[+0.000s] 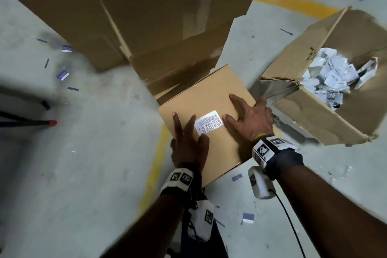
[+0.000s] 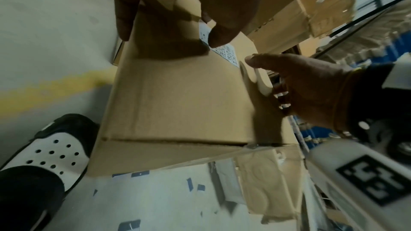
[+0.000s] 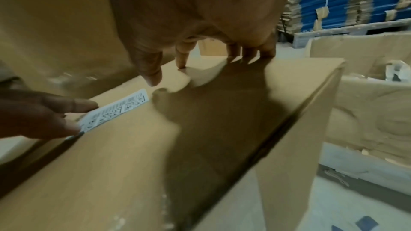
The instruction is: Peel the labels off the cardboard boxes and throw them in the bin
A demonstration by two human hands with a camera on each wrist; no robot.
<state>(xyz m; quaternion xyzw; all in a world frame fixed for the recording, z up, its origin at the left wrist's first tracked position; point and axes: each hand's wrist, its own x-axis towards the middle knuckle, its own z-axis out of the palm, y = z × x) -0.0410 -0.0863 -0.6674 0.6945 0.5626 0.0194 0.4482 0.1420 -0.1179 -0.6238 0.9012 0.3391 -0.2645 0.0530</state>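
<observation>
Currently both hands are lying flat on the top face of a small cardboard box [image 1: 211,98] that is sitting on the concrete floor [image 1: 94,174], over a yellow floor line [image 1: 156,165].

Going left to right: purple paper scraps [image 1: 62,75] are lying scattered on the floor toward its left edge. Left hand [image 1: 188,142] is resting on the box top near its left corner, fingers straight and spread, gripping nothing; one fingertip [image 3: 71,127] is touching the near-left corner of the label [image 1: 208,124]. The label is white with barcode and QR-type print and is sitting flat on the box top between the two hands; cannot tell whether any edge is lifting. Right hand [image 1: 249,118] is pressing on the right part of the top, fingers extended and splayed, holding nothing, with its outer fingers reaching the box's right edge. Thumb tip [image 2: 251,59] is sitting just beside the label's right end.

Behind the small box, big brown cartons [image 1: 146,16] are standing. At right, a torn open carton serving as the bin [image 1: 303,119] is sitting just beside the small box, with crumpled white labels [image 1: 333,75] piling inside it.
</observation>
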